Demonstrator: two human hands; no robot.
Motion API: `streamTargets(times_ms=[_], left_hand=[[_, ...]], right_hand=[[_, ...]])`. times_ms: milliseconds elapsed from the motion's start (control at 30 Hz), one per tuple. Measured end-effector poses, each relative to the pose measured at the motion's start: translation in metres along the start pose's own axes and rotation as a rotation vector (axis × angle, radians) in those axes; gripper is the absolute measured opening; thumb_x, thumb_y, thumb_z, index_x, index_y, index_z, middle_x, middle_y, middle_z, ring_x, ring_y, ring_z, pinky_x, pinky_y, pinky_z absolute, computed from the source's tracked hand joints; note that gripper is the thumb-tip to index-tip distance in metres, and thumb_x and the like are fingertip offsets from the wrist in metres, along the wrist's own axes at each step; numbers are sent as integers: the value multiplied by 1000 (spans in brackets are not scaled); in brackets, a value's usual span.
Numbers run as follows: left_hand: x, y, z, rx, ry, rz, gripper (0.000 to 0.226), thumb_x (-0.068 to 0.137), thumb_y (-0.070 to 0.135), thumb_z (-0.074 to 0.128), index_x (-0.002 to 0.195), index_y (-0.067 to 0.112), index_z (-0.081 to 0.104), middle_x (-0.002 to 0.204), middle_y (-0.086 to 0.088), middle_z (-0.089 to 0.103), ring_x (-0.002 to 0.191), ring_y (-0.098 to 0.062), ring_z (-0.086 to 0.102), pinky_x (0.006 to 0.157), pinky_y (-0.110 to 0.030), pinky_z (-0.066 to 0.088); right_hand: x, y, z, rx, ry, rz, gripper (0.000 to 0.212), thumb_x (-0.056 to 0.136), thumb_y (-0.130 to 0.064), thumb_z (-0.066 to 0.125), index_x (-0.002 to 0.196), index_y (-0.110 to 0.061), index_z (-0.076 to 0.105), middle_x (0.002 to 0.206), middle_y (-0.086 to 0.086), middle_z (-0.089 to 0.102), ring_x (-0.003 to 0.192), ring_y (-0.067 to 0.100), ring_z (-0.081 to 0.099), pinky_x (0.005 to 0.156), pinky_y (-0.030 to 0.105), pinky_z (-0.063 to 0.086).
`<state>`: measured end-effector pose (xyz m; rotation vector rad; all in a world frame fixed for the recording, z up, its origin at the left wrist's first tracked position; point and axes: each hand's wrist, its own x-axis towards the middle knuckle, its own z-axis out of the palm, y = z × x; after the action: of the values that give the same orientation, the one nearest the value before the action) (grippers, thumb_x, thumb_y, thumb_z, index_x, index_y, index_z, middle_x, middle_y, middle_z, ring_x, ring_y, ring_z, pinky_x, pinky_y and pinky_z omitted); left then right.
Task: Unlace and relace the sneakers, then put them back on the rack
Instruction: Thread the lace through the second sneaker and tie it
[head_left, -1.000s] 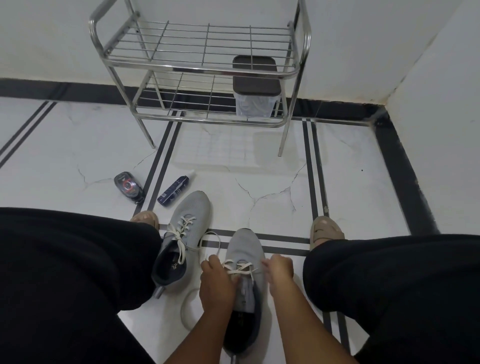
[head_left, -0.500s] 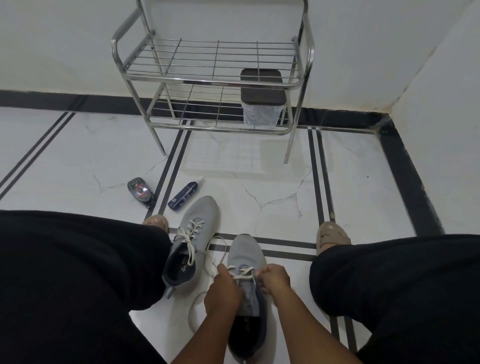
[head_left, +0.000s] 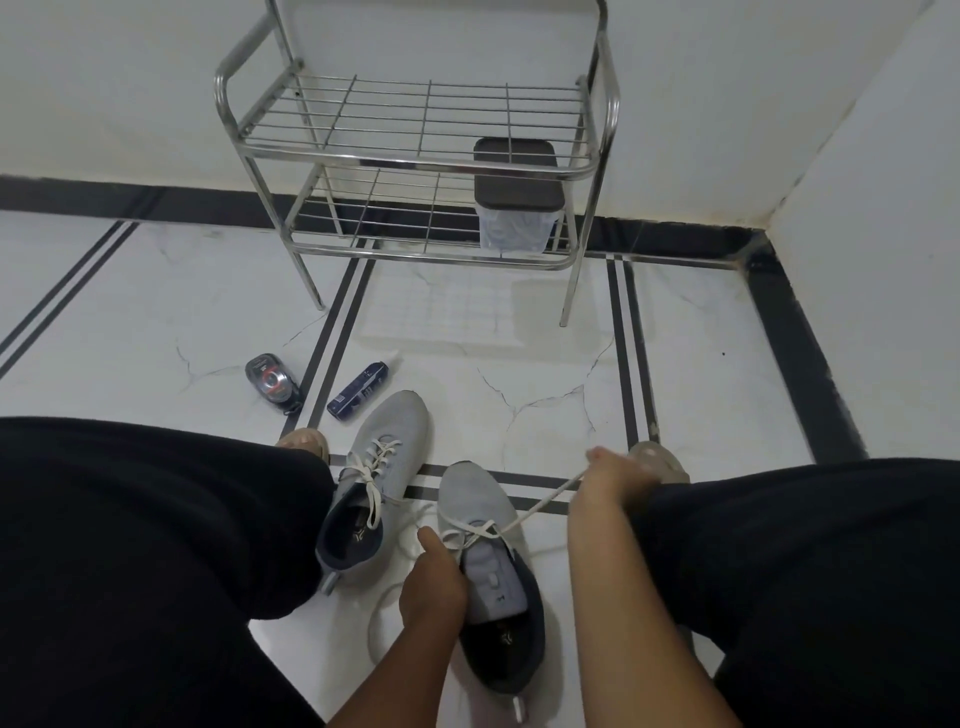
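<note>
Drawing the lace (head_left: 540, 503) out of the near sneaker (head_left: 480, 525), by the look of it: unlacing under way, or possibly snugging a fresh crossing (hard to say which from one view). Best done with a steady pull along the line of the lace, straight out from the eyelet, not upward, so the shoe stays flat on the floor (head_left: 545, 374). Worth keeping the left hand (head_left: 434, 584) firm against the shoe's side near the tongue, fingers curled there and thumb raised, apparently bracing the upper; whether a lace end is pinched under those fingers cannot be told. Right hand (head_left: 610, 480) out to the side near the right knee, fingertips closed on the taut lace end. Likely risk: a jerk dragging the sneaker sideways or bunching the remaining crossings.

Near sneaker: light grey knit upper, dark navy lining, pale cream flat lace, only a couple of crossings left low on the throat, tongue exposed, toe pointing toward the rack (head_left: 415, 171). Slack lace looping on the floor at its left. Second sneaker (head_left: 379, 478) just beside it, angled left, laced. Both on the white tiles between the legs, well apart from the steel rack (shelves bare but for a lidded bin (head_left: 517, 208) on the lower one).
</note>
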<state>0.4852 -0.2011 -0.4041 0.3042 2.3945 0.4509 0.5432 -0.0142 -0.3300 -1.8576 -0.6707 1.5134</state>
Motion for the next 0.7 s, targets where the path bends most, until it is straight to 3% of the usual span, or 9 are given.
streamTargets(times_ms=[33,100,167,233,300,367,433,633,700], left_hand=[[1,-1,-1,-14,14,-6,13,100,28,28,110,20,28,116,-12,60,94,-26,57,77,-33,38],[1,-2,-4,-14,27,-12,8,101,29,25,104,22,28,115,-12,61,93,-26,57,77,-32,40],[1,0,-6,14,29,17,14,99,27,30,110,19,28,110,-11,62,94,-27,60,73,-32,39],[-3,2,-9,65,41,65,25,94,24,39,114,17,27,104,-10,63,90,-28,62,70,-34,42],[-4,3,-9,74,52,92,30,92,23,43,115,16,26,101,-10,64,88,-28,63,70,-35,45],[-6,5,-9,70,62,80,31,92,26,46,115,15,27,100,-9,65,87,-28,64,69,-33,43],[-6,5,-9,72,53,60,35,92,30,49,116,14,30,102,-8,65,90,-27,64,69,-32,44],[0,3,-12,185,-22,-32,30,92,26,45,118,12,50,120,-9,60,110,-27,59,85,-33,46],[-1,3,-12,196,-14,-33,28,93,20,41,118,11,50,120,-10,60,110,-28,59,87,-35,47]], right_hand=[[-3,-19,3,115,76,-106,14,94,-12,46,106,-4,47,103,11,60,101,30,64,84,36,53],[-17,-51,6,140,232,-426,15,96,-6,32,104,-8,45,86,-3,53,77,21,61,70,34,54],[-29,-58,11,-87,147,-591,18,96,-10,30,102,-12,47,80,-4,53,78,24,59,63,33,47],[-25,-29,12,-523,-63,-580,18,98,-19,36,102,-17,54,84,0,59,88,28,62,65,31,46],[-16,16,7,-1008,-334,-498,24,97,-21,42,112,-21,61,108,3,64,102,28,60,74,29,45],[-14,59,0,-1238,-517,-413,32,94,-21,48,124,-26,60,127,1,60,113,24,58,86,29,47],[-17,87,-7,-1339,-614,-419,32,94,-23,51,123,-28,62,130,3,60,116,23,57,92,29,47],[-18,96,-8,-1395,-509,-399,20,92,-24,50,107,-21,64,117,4,62,105,24,59,81,30,49],[-17,89,-10,-1231,-285,-341,24,92,-20,52,113,-14,60,116,8,62,103,28,61,74,31,47]])
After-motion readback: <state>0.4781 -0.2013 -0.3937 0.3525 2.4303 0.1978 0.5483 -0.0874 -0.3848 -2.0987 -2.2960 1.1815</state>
